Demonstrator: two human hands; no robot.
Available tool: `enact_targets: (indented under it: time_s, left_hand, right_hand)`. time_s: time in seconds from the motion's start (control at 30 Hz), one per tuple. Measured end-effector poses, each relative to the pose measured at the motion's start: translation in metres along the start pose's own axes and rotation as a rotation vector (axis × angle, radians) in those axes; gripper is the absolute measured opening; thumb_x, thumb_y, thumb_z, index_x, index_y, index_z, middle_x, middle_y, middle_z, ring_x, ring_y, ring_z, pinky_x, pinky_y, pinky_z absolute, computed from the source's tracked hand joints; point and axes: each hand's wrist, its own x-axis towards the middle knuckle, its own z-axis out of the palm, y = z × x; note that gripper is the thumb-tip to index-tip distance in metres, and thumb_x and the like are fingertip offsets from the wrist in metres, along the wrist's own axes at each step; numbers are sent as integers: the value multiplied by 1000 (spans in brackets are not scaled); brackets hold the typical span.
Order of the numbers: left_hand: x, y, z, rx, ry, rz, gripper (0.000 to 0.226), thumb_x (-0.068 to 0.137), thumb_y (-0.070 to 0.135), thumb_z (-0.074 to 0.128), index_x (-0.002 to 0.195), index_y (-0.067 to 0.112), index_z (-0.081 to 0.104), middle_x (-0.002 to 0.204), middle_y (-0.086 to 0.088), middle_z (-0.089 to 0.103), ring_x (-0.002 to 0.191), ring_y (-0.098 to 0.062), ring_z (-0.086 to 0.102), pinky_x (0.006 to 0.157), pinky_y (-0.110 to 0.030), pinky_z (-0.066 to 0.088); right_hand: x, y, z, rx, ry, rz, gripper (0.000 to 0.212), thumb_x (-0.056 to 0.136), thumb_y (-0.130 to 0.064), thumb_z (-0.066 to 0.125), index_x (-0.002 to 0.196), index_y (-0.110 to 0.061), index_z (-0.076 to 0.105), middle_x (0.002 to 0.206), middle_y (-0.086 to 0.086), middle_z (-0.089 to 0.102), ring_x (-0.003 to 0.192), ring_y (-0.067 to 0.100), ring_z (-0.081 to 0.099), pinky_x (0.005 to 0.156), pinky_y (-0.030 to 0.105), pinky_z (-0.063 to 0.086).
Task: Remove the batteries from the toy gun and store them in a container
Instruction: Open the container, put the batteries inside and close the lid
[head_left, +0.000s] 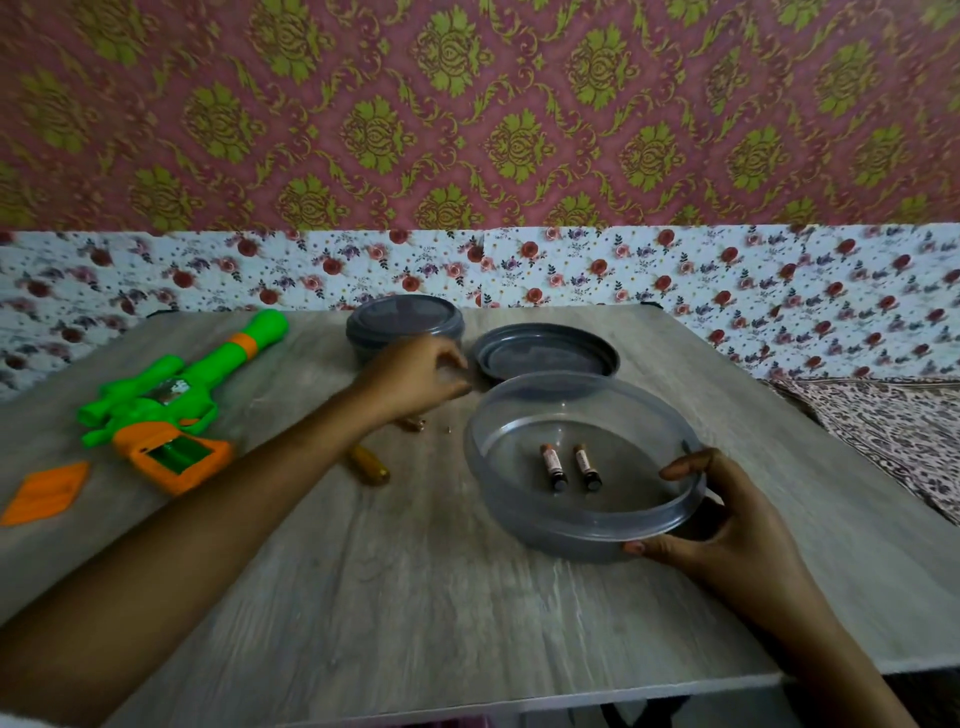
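Two batteries (552, 466) lie side by side on the floor of the open container (561, 535), which sits toward four o'clock on the table (415, 597). What looks like a third battery (413, 424) lies on the wood at the container's ten o'clock. The right hand (727, 525) grips the rim at four o'clock, thumb over the edge and fingers under it. The left hand (415, 376) hovers above the third battery, its fingers curled and blurred; whether it pinches anything cannot be told. A hurried grab could send that battery rolling toward the screwdriver (370, 466), and tipping the container would roll the stored pair. The toy gun (171, 395) lies at nine o'clock, its compartment open.
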Motion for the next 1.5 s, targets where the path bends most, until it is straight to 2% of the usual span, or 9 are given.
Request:
enact_targets:
  time_s: [0.23, 0.43, 0.53, 0.63, 0.9, 1.07, 1.23, 1.33, 1.5]
  left_hand:
    - [2, -57, 13, 175, -131, -172, 26, 82, 26, 70, 107, 17, 69, 114, -2, 69, 99, -12, 62, 85, -24, 47]
    - [-2, -19, 7, -230, 199, 43, 46, 78, 14, 73, 121, 13, 58, 122, -5, 62, 105, -16, 62, 86, -24, 49]
    - [-8, 29, 4, -337, -21, 233, 52, 77, 13, 74, 124, 23, 54, 129, 3, 56, 103, -13, 62, 83, -22, 53]
    - [-9, 51, 23, 19, -336, 362, 65, 72, 19, 78, 129, 27, 48, 129, 6, 54, 92, -6, 58, 82, -22, 50]
    - [7, 52, 42, 188, -442, 338, 83, 68, 27, 81, 140, 25, 38, 136, 0, 51, 115, -16, 54, 92, -26, 43]
    - [46, 39, 29, -60, 31, 254, 32, 93, 7, 53, 123, 9, 59, 127, -9, 61, 112, -20, 59, 91, -23, 42]
    - [71, -2, 52, 251, -239, 178, 18, 93, 15, 53, 100, 17, 68, 103, -6, 70, 88, -16, 65, 84, -30, 51]
    - [73, -1, 58, 307, -98, 222, 15, 93, 15, 52, 87, 14, 65, 91, -7, 68, 79, -16, 63, 78, -30, 52]
    - [75, 7, 46, 314, 176, 373, 24, 87, 13, 62, 108, 7, 57, 117, -9, 57, 102, -23, 59, 87, -32, 49]
  right_hand:
    - [0, -3, 0, 18, -17, 10, 75, 30, -75, 75, 93, -44, 50, 117, -7, 55, 101, 23, 61, 83, 46, 54]
    - [0, -2, -1, 9, -19, 9, 75, 31, -74, 76, 94, -42, 50, 114, -5, 57, 100, 22, 61, 81, 44, 54]
    - [-1, -6, 0, 11, -27, 13, 69, 35, -73, 75, 93, -45, 49, 119, -7, 53, 104, 21, 59, 84, 43, 54]
    - [-2, -8, -1, -11, -10, 4, 69, 36, -74, 73, 93, -44, 49, 116, -15, 51, 103, 17, 58, 83, 41, 54]
    - [-1, -7, -1, -32, 22, -21, 72, 34, -77, 72, 94, -42, 50, 110, -23, 52, 97, 13, 60, 77, 37, 54]
    - [0, -5, 0, 0, 13, -9, 76, 32, -77, 74, 96, -43, 51, 120, -20, 52, 108, 17, 59, 84, 43, 53]
    - [1, 1, 2, 52, 13, -3, 74, 34, -69, 81, 97, -40, 53, 122, -13, 57, 115, 27, 57, 87, 52, 51]
    - [1, 2, 2, 75, 18, -21, 72, 36, -64, 83, 96, -39, 53, 120, -12, 58, 113, 25, 59, 85, 49, 52]
    - [0, -1, -1, 5, 22, -27, 72, 38, -68, 80, 98, -40, 52, 121, -22, 54, 124, 23, 50, 95, 48, 48]
